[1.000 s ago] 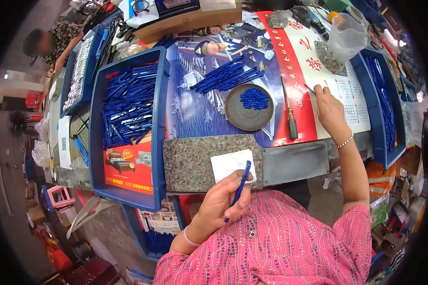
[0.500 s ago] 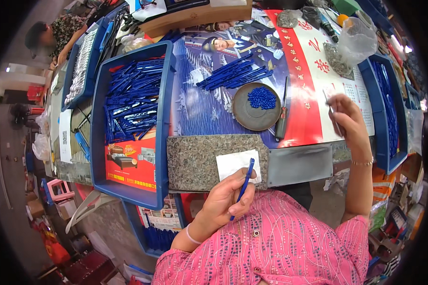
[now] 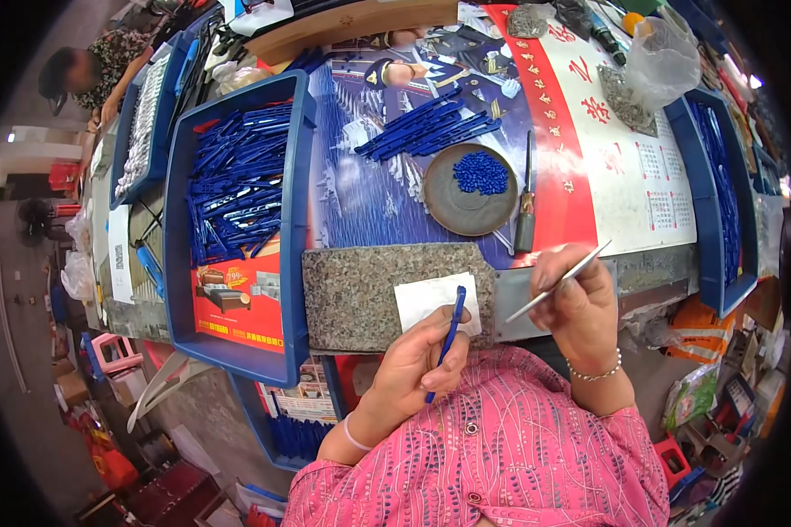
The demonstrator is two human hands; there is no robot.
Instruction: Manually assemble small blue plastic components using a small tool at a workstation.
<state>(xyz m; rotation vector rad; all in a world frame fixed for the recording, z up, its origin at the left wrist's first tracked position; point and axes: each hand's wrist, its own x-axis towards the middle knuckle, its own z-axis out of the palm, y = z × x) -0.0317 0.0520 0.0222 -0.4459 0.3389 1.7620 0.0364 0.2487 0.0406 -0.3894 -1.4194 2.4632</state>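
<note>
Your left hand (image 3: 417, 364) is clamped on a blue plastic stick (image 3: 446, 338), pinched between thumb and fingers, stick near upright with its top end over the white paper slip (image 3: 431, 299). The slip lies on the granite slab (image 3: 360, 294), at the slab's 3 o'clock edge.

Your right hand (image 3: 580, 307) grips a thin metal rod (image 3: 558, 281), tip pointing to 2 o'clock, tail end toward the left hand. Hands are near each other, not touching.

At 12 o'clock from the slab: round brown dish (image 3: 470, 189) with a pile of small blue caps (image 3: 481, 172). A knife-like tool (image 3: 526, 211) lies just beside the dish at its 3 o'clock. Loose blue sticks (image 3: 426, 132) lie at the dish's 11 o'clock.

Blue tray (image 3: 237, 211) full of blue sticks sits at the slab's 9 to 10 o'clock. Another person (image 3: 88, 70) sits far out at 10 o'clock.
</note>
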